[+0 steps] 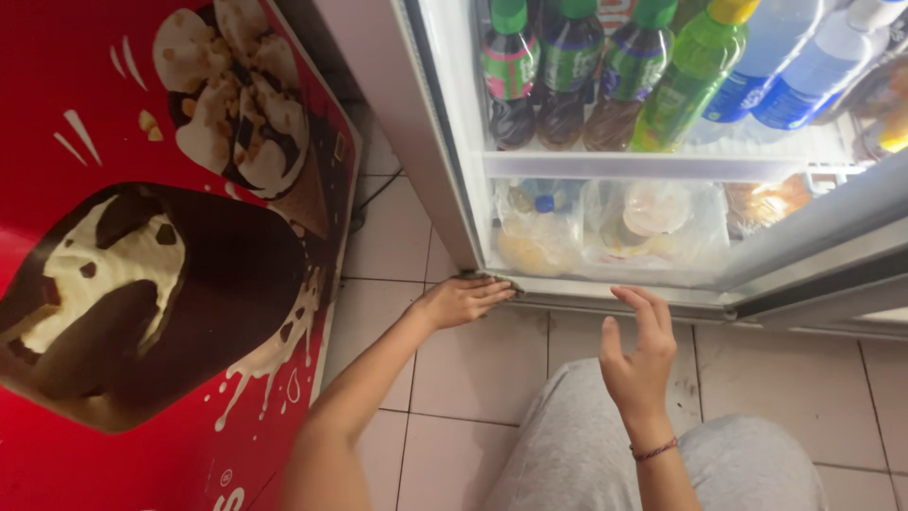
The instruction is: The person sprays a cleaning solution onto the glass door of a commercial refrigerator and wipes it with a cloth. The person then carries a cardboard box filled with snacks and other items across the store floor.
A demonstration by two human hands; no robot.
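- The left hand (462,301) lies flat and low, fingers together, pressing a small dull cloth (492,280) against the bottom sill (605,291) of a glass-door fridge; only a sliver of the cloth shows past the fingertips.
- The cloth sits at the sill's left corner, just under the fridge's white frame (416,132) and right above the tiled floor (482,369).
- The right hand (639,355) hangs in the air to the right of the cloth hand, fingers apart and loosely curled, holding nothing; its fingertips are near the sill but whether they touch it cannot be told.
- A thin braided bracelet (654,450) rings the right wrist.
- Above both hands, behind the glass, clear plastic bags (605,227) of food rest on the lowest shelf.
- Higher up stands a row of bottles (605,76): dark drinks with green caps, one green drink with a yellow cap, and clear ones with blue labels.
- To the left of the cloth hand stands a red freezer cabinet (57,445) with pictures of ice cream on its side.
- Below the hands, the person's knees in grey trousers (586,454) are over the floor.
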